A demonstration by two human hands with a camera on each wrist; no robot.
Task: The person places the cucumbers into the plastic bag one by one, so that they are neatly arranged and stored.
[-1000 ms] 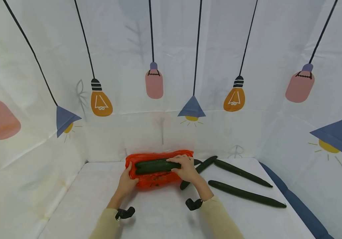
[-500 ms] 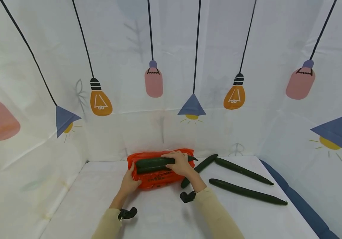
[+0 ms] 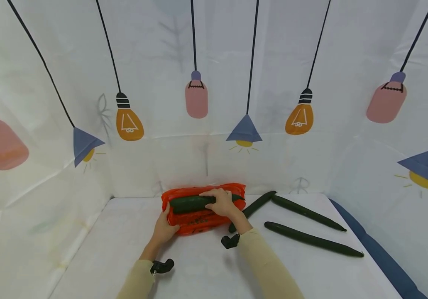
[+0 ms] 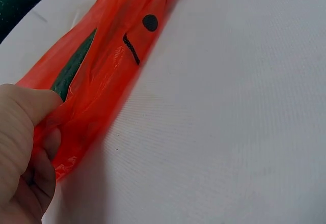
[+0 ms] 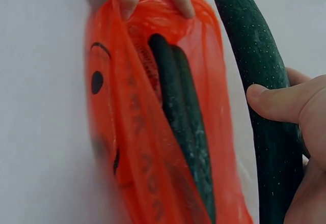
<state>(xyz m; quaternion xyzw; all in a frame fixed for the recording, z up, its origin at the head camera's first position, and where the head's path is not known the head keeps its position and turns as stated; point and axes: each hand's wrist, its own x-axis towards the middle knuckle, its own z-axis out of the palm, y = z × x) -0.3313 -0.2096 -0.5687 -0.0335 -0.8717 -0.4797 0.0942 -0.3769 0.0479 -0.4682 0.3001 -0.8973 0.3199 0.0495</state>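
An orange-red plastic bag (image 3: pixel 195 227) with black printing lies at the back of the white table, its mouth spread. My left hand (image 3: pixel 164 227) grips the bag's left end; in the left wrist view the thumb and curled fingers (image 4: pixel 48 145) pinch the film. Above the bag, my right hand (image 3: pixel 222 204) holds a dark green cucumber (image 5: pixel 254 46), thumb on one side and fingers behind it. Two more cucumbers (image 5: pixel 175 91) lie side by side inside the bag in the right wrist view. From the head view the held cucumber mostly hides them.
Right of the bag lie three loose cucumbers: one slanted beside it (image 3: pixel 261 203), one behind (image 3: pixel 308 213) and one nearer the front (image 3: pixel 314 239). A white curtain (image 3: pixel 169 166) printed with lamps closes off the back and sides. Dark blue fabric (image 3: pixel 382 253) runs along the table's right edge.
My right hand has shifted slightly left with the cucumber, which now covers the ones in the bag from the head view. The left hand keeps its grip on the bag.
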